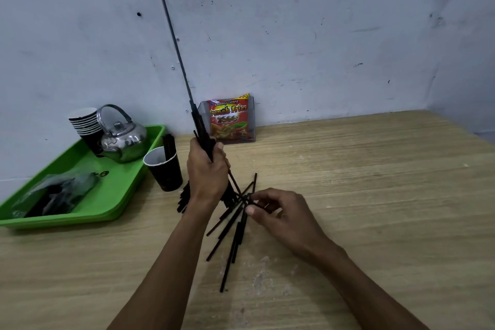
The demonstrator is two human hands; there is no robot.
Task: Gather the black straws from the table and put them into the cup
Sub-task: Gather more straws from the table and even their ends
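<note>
At nine o'clock on the table: paper cup point(164, 169), some black straws already inside. Centre: left hand point(206, 171) gripped an upright straw bundle point(204, 136), apparently collecting. At three o'clock: right hand point(278, 213) pinched one of the loose straws point(233, 225) scattered below.

Cup point(164, 169) right of tray point(128, 185), kettle point(123, 142) on tray, loose straws point(233, 228) right of cup

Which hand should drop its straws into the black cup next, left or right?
Left. The left hand already grips an upright bundle of straws right beside the cup. The right hand pinches loose straws on the table, farther from the cup.
</note>
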